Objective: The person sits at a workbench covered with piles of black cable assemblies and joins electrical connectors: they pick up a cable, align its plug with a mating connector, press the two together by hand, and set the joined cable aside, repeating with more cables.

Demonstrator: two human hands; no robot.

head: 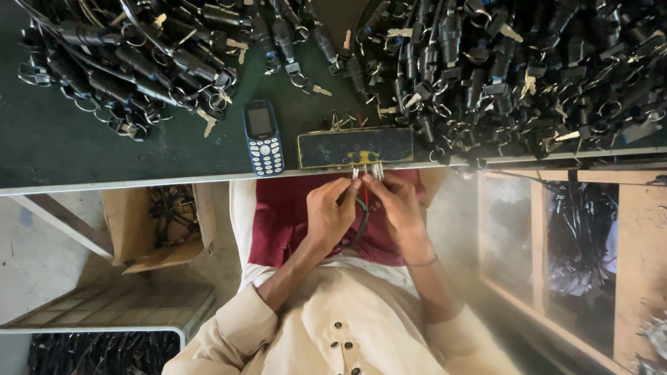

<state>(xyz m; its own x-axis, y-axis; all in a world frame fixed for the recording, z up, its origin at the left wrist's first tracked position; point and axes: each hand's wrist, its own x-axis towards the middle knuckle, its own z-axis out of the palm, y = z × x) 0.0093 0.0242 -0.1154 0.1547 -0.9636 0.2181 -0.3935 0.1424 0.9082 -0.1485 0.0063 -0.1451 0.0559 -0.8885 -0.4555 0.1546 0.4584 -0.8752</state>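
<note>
Thin red, green and black wires with small metal terminals sit pinched between my left hand and right hand, just below the dark rectangular test block at the green table's edge; I judge a loose pinch could let one terminal slip free.

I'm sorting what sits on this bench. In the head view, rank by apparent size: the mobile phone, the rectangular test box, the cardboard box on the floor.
1. Cardboard box, though farther from the camera.
2. Rectangular test box.
3. Mobile phone.

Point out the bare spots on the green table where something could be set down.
Free: the green table left of the blue phone, below the left pile of black key locks. A smaller gap lies between phone and test box. Crowded: the right pile.
</note>
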